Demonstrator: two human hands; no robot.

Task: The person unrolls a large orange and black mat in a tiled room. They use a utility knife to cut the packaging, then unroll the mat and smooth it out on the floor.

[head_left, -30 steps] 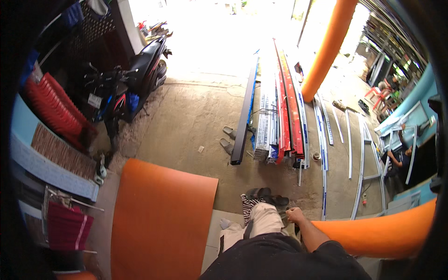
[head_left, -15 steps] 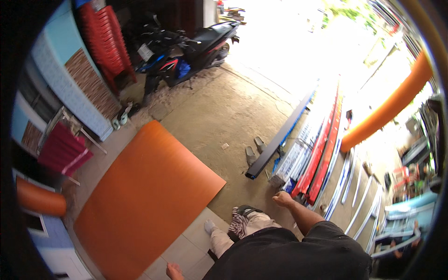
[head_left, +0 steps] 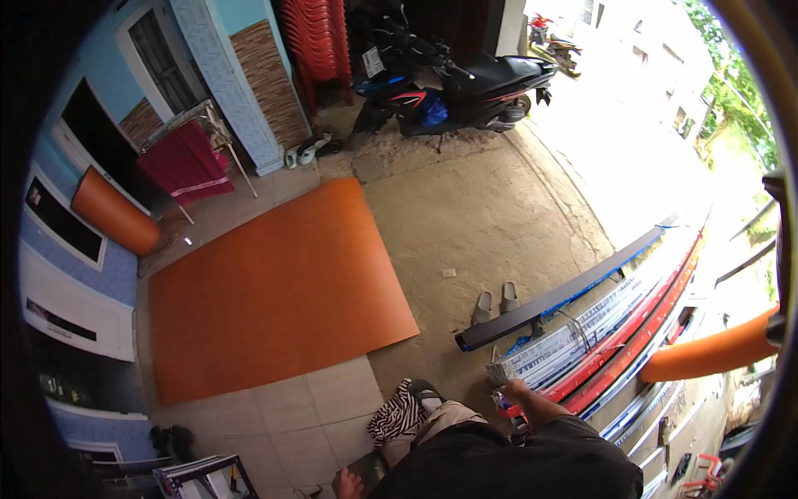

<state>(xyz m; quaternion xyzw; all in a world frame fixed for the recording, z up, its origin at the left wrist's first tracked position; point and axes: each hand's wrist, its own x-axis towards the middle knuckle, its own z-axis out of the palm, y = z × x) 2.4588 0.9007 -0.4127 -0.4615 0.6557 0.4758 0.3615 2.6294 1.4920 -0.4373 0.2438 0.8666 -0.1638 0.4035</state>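
Note:
My right hand [head_left: 517, 391], its fingers curled, hangs beside the near ends of wrapped long metal profiles [head_left: 532, 358]; I see nothing in it. Low at the bottom edge is my left hand [head_left: 349, 484], partly cut off, fingers somewhat apart and apparently holding nothing. Ahead to the left, a large orange sheet [head_left: 274, 283] lies flat across the tiles and the concrete. A zebra-striped cloth [head_left: 397, 414] is by my legs.
Red profiles [head_left: 615, 349] and a dark long beam [head_left: 557, 291] lie to the right, near grey sandals [head_left: 495, 301]. An orange roll [head_left: 715, 349] is at right, another roll [head_left: 116, 212] at left. A motorbike [head_left: 457, 91], stacked red chairs [head_left: 316, 50] and a drying rack [head_left: 187, 162] stand beyond.
My view has swung, so the scene sits differently in it. My right hand is now lower, nearer the profile ends. The left hand has shifted right in view, at the bottom edge.

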